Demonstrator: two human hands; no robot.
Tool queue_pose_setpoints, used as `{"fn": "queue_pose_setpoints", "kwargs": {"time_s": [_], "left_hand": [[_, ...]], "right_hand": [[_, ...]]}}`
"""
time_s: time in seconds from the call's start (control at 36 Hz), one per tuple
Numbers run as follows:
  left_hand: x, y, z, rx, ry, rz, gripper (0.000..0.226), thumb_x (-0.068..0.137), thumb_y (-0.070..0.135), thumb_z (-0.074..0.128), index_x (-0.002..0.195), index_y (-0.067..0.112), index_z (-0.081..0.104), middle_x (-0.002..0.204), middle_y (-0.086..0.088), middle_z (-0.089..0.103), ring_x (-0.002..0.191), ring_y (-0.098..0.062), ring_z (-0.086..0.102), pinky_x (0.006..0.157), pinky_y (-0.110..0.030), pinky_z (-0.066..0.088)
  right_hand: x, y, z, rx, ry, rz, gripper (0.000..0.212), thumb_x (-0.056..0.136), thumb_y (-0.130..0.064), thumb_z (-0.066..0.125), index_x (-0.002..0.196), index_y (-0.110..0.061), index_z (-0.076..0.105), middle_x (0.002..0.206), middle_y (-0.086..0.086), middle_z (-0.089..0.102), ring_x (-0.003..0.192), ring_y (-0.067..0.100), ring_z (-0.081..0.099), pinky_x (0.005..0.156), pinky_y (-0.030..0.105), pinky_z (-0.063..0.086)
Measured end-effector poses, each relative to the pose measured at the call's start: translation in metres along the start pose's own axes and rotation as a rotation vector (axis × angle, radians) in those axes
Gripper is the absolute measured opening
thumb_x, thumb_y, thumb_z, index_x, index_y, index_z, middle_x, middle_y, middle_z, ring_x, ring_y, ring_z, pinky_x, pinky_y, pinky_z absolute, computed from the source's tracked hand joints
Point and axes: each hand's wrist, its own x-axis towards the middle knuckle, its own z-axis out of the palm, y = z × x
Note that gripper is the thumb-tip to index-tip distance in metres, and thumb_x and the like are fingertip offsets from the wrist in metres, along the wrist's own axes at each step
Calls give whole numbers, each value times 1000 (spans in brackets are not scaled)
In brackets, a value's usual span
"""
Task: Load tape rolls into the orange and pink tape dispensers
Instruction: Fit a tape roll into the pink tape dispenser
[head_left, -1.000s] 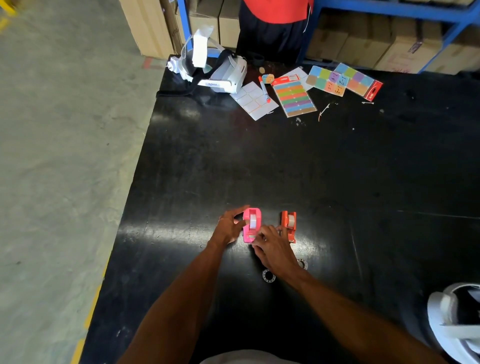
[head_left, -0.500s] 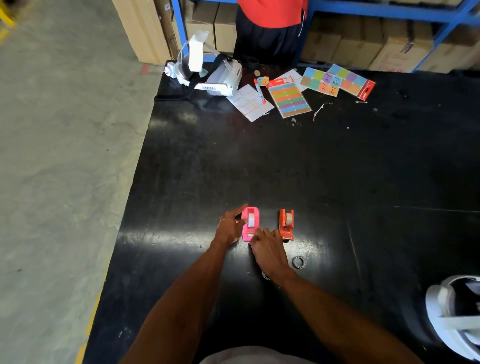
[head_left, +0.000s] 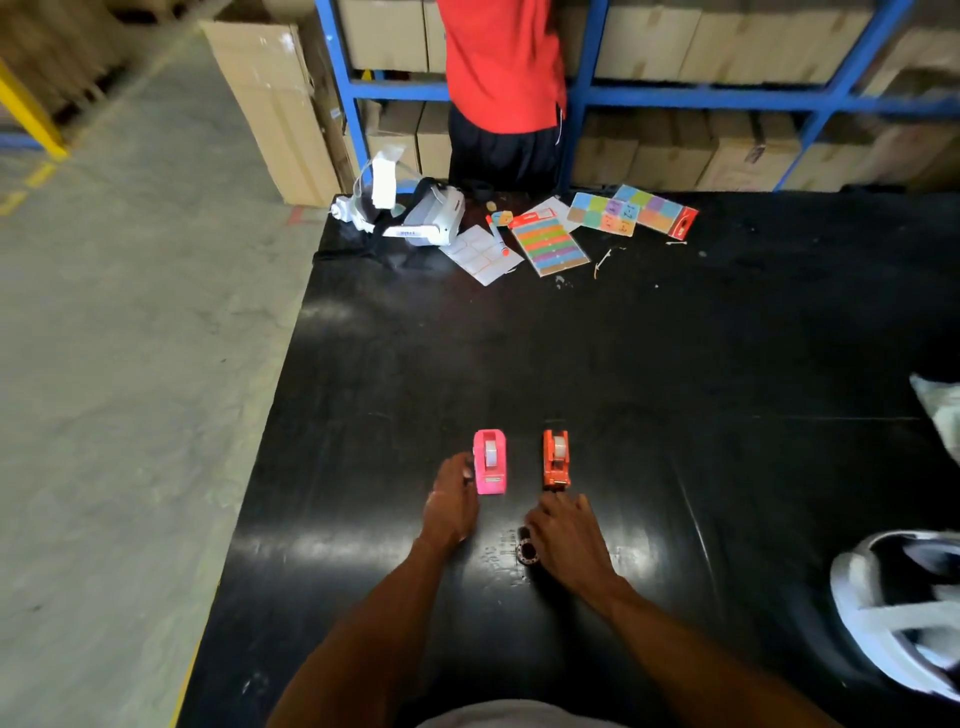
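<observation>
A pink tape dispenser (head_left: 490, 462) and an orange tape dispenser (head_left: 556, 460) stand side by side on the black table (head_left: 675, 389), each with a pale tape roll seated in it. My left hand (head_left: 451, 503) lies just left of the pink dispenser, fingertips touching its side, holding nothing. My right hand (head_left: 565, 535) rests flat on the table below the orange dispenser, fingers spread. A small dark ring (head_left: 527, 552) lies at the left edge of my right hand, partly covered by it.
At the table's far edge lie a white headset (head_left: 415, 215), a white label sheet (head_left: 480, 254), a striped colour card (head_left: 550, 244) and coloured sticker packs (head_left: 631, 210). A person in red stands behind the table by blue shelving. Another white headset (head_left: 898, 608) sits at the right edge.
My right hand has pulled back off the pink dispenser toward me and now lies flat below the orange one. My left hand slid down the pink dispenser's side. The camera has tilted up.
</observation>
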Motion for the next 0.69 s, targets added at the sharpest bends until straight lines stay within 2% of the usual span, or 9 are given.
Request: {"fn": "queue_pose_setpoints", "kwargs": {"time_s": [0.11,0.19,0.28,0.33,0.42,0.47,0.58,0.64,0.69], "left_hand": [[-43,17,5,42,45,84,17,94,26,41,105,26,54,105,-1,65,94,-24,63,82,-39,52],[-62,19,18,56,2,100,16,92,28,42,104,28,52,99,2,67,89,-23,64,78,-35,52],[-73,22,30,152,-154,126,33,85,27,51,118,30,51,114,3,61,100,-19,62,86,-32,51],[-73,19,42,314,-277,185,55,78,35,58,132,24,46,129,0,49,113,-21,57,94,-34,49],[-76,18,58,391,-357,148,75,74,45,63,142,29,35,143,3,36,127,-21,46,99,-42,49],[-80,17,66,409,-358,146,70,76,42,67,139,30,38,140,3,38,125,-19,46,97,-41,50],[-85,11,72,415,-317,163,35,83,20,64,115,26,52,119,1,48,106,-19,56,86,-36,53],[-88,7,70,405,-307,158,28,85,20,60,112,26,54,116,1,51,102,-19,58,85,-35,52],[-89,0,62,388,-304,136,28,87,23,60,114,26,54,119,0,52,102,-19,58,86,-32,50]], "right_hand": [[-21,21,0,-93,76,115,9,76,-22,78,75,-25,69,81,-2,64,78,22,63,71,37,45],[-32,38,4,-126,77,204,10,77,-20,78,79,-22,69,83,2,63,79,24,61,72,39,45],[-36,49,1,-97,11,292,12,86,-20,70,98,-18,67,100,6,63,91,27,62,78,41,47],[-38,53,1,-30,-64,307,28,89,-18,64,117,-18,61,118,8,56,106,30,60,85,42,49],[-41,56,6,52,-220,315,52,90,-13,59,139,-29,46,139,5,41,124,31,49,94,46,49],[-44,58,12,96,-237,326,51,93,-11,53,139,-31,46,141,5,40,125,30,47,94,46,50],[-53,55,21,191,-233,254,34,95,-11,48,127,-23,51,131,8,48,111,27,55,90,39,52],[-55,51,22,257,-245,256,31,97,-14,47,127,-20,52,127,9,50,105,29,58,86,39,51],[-52,43,22,275,-284,183,30,98,-17,48,127,-19,53,123,7,51,101,28,59,83,37,50]]}}
